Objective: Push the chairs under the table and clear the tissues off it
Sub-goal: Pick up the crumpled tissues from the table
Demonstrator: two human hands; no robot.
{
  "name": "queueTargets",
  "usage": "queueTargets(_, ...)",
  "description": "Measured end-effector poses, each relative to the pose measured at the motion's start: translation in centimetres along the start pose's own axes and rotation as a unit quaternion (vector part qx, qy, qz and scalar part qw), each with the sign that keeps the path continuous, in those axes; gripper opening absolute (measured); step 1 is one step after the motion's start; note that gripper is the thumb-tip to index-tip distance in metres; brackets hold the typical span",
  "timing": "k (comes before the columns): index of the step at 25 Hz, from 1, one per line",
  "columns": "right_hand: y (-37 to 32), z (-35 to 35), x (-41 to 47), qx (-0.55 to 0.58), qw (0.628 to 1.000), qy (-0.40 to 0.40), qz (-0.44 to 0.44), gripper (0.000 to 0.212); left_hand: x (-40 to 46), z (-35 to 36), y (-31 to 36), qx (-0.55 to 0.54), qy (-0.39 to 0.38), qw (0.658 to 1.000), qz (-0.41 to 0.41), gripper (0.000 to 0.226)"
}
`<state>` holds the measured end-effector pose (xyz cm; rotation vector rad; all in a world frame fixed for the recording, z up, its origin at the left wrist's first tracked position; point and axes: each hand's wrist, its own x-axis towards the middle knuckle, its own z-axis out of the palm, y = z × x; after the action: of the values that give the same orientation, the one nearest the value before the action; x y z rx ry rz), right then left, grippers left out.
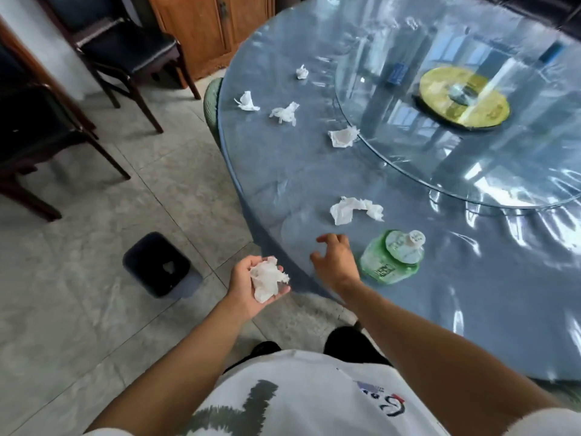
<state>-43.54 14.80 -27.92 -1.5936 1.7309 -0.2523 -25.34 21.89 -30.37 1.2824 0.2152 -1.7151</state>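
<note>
Head view shows our left hand point(251, 286) palm-up beside the table point(314, 171) edge, cupping a crumpled tissue point(268, 278), while our right hand point(334, 262) hovers over the table with fingers loosely spread, holding nothing. Five more tissues lie on the table, the nearest point(355, 209) just beyond our right hand. Two chairs point(125, 48) stand well apart from the table; a dark bin point(158, 265) sits on the floor.

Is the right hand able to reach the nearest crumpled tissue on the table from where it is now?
Probably yes. The right hand hovers open over the table, just short of the nearest tissue, with bare tabletop between them. The green bottle lies to its right, off that path.
</note>
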Motion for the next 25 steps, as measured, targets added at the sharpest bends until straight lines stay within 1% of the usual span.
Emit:
queueTargets(4, -1.4, -0.3, 4.9, -0.026, 0.994, 0.085, 0.066, 0.053, 2.8, 0.6, 5.1, 0.033, -0.011, 0.999, -0.020, 0.029)
queueTargets(7, -1.5, -1.5, 9.9, -0.048, 0.974, 0.183, 0.124, 0.064, 5.6, 1.9, 8.7, 0.078, -0.016, 0.996, -0.029, 0.029)
queueTargets(9, -1.0, -2.8, 13.3, -0.036, 0.961, 0.219, 0.168, 0.070, 7.2, 2.8, 11.1, 0.105, -0.016, 0.994, -0.035, 0.027)
queueTargets(11, 0.2, -3.5, 15.8, -0.056, 0.956, 0.198, 0.211, 0.071, 8.6, 3.8, 13.4, 0.123, -0.009, 0.991, -0.044, 0.026)
queueTargets(13, 1.4, -3.1, 16.7, -0.069, 0.954, 0.157, 0.246, 0.064, 9.5, 4.8, 15.2, 0.155, -0.006, 0.986, -0.059, 0.027)
queueTargets(15, 1.6, -2.3, 17.3, -0.065, 0.952, 0.153, 0.258, 0.051, 10.8, 6.6, 17.1, 0.200, -0.001, 0.978, -0.057, 0.027)
queueTargets(16, 1.4, -1.9, 17.6, -0.053, 0.951, 0.162, 0.258, 0.045, 11.5, 7.5, 18.0, 0.206, -0.001, 0.977, -0.059, 0.027)
queueTargets(18, 0.7, -1.1, 18.1, -0.026, 0.957, 0.171, 0.234, 0.037, 12.7, 9.4, 19.2, 0.212, -0.006, 0.974, -0.077, 0.030)
queueTargets(19, 0.0, -0.6, 18.2, 0.008, 0.962, 0.171, 0.213, 0.035, 13.2, 10.2, 19.6, 0.230, -0.006, 0.970, -0.079, 0.032)
queueTargets(20, -1.1, -0.3, 18.2, 0.067, 0.962, 0.172, 0.200, 0.034, 13.6, 10.9, 19.9, 0.249, -0.006, 0.965, -0.080, 0.032)
queueTargets(22, -4.0, 0.1, 18.7, 0.168, 0.952, 0.167, 0.193, 0.033, 14.5, 12.4, 20.4, 0.280, -0.004, 0.956, -0.092, 0.029)
queueTargets(25, -9.9, 1.3, 20.3, 0.238, 0.951, 0.138, 0.143, 0.020, 16.3, 13.9, 21.5, 0.291, 0.009, 0.951, -0.106, 0.037)
